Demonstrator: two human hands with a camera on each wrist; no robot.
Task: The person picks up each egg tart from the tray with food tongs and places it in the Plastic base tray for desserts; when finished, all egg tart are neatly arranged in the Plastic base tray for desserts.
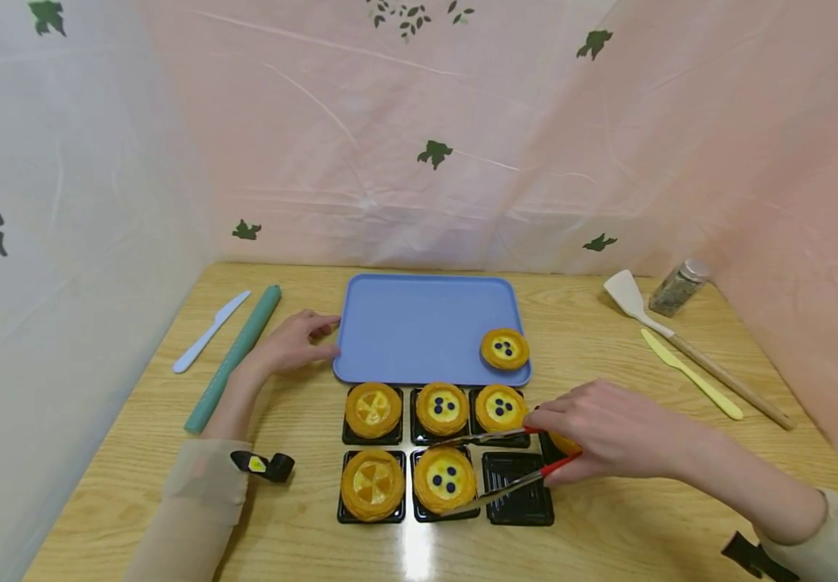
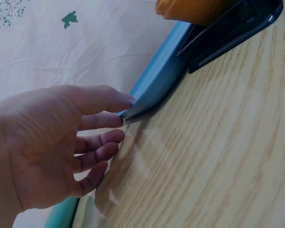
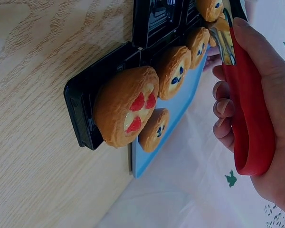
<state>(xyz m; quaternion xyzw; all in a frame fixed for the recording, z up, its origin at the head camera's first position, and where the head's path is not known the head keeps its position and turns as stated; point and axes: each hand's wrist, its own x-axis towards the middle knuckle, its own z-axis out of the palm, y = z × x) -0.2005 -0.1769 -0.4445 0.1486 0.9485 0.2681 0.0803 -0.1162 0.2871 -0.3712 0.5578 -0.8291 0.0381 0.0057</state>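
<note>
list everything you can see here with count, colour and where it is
tray: 1, blue, middle of the table
tarts: 7 seen, golden; one on the tray, five in black holders, one with red topping behind the right hand
black holders: 7, in front of the tray, one empty
tongs: 1, metal with red handles, arms either side of the front blueberry tart
rolling pin: 1, green, left
white knife: 1, far left
spatula: 1, white head, wooden handle, right
yellow knife: 1, right
jar: 1, far right
table: 1, light wood
left hand: fingers touch the tray's left edge
right hand: holds the tongs
</note>
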